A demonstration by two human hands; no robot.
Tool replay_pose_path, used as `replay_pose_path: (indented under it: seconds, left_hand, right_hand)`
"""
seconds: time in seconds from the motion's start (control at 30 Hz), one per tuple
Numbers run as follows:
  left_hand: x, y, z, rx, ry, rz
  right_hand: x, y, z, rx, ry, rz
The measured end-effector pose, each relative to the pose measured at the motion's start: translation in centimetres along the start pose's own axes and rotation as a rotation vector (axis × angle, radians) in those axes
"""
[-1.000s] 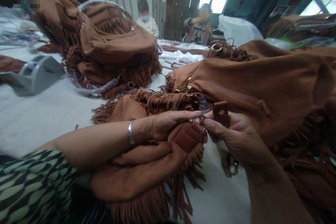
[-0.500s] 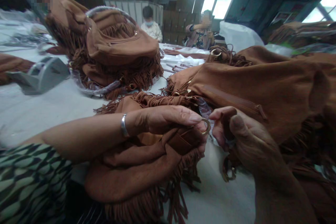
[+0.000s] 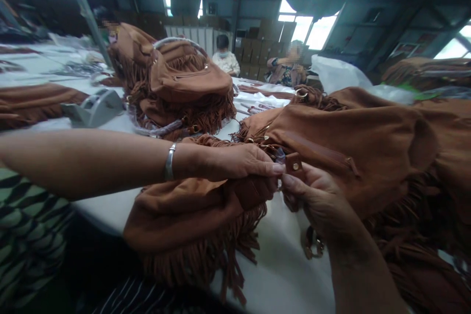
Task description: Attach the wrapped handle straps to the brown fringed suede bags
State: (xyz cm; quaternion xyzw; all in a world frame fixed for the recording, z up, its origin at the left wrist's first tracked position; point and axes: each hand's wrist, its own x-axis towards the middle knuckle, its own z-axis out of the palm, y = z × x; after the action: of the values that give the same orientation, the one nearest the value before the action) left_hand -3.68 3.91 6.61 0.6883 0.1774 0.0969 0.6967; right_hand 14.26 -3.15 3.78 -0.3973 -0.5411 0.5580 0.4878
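Observation:
A brown fringed handbag [image 3: 180, 216] lies on its side in front of me. My left hand [image 3: 239, 163], with a silver bangle at the wrist, is closed on the bag's side tab; the metal ring there is mostly covered by fingers. Between the thumb and fingers of my right hand [image 3: 316, 189] is a brown leather strap [image 3: 294, 163], its end showing a gold stud. Both hands meet at the ring, thumb tips almost touching. Whether the strap passes through the ring is hidden. Below my right hand hangs a gold-coloured clasp [image 3: 313, 246].
A larger fringed bag [image 3: 331, 132] with a zip lies close on the right. Stacked bags [image 3: 191, 78] with wrapped handles stand at the back left, beside a grey tape dispenser [image 3: 93, 108]. Several people sit farther off at the white table [image 3: 272, 245].
My right hand has moved left to the ring, bringing the strap against it. The strap's stud now shows. My left hand keeps its hold, and the camera view has tilted up.

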Motion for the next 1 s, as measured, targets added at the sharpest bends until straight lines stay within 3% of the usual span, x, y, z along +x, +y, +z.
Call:
replay_pose_path:
  seconds: [0.2, 0.37, 0.5, 0.67, 0.9, 1.0]
  left_hand:
    - [-2.2, 0.2, 3.0, 0.627, 0.485, 0.144]
    - [-3.6, -1.0, 6.5, 1.205, 0.604, 0.196]
    - [-2.7, -2.9, 7.1, 1.352, 0.781, 0.231]
    - [-1.7, -3.4, 5.3, 1.441, 0.736, 0.258]
    - [-1.8, -3.3, 2.3, 1.489, 0.465, 0.261]
    - [-1.9, -3.7, 1.6, 1.462, 0.437, 0.249]
  right_hand:
    - [-0.1, -0.2, 0.5, -0.002, 0.032, 0.178]
    - [-0.3, -0.4, 1.0, 0.046, 0.050, 0.137]
    - [-0.4, -0.7, 1.5, 0.023, 0.095, 0.126]
    - [-0.2, -0.7, 1.8, 0.021, 0.128, 0.163]
    - [0.4, 0.2, 0.9, -0.036, 0.064, 0.260]
    - [0.8, 0.8, 0.7, -0.022, 0.032, 0.306]
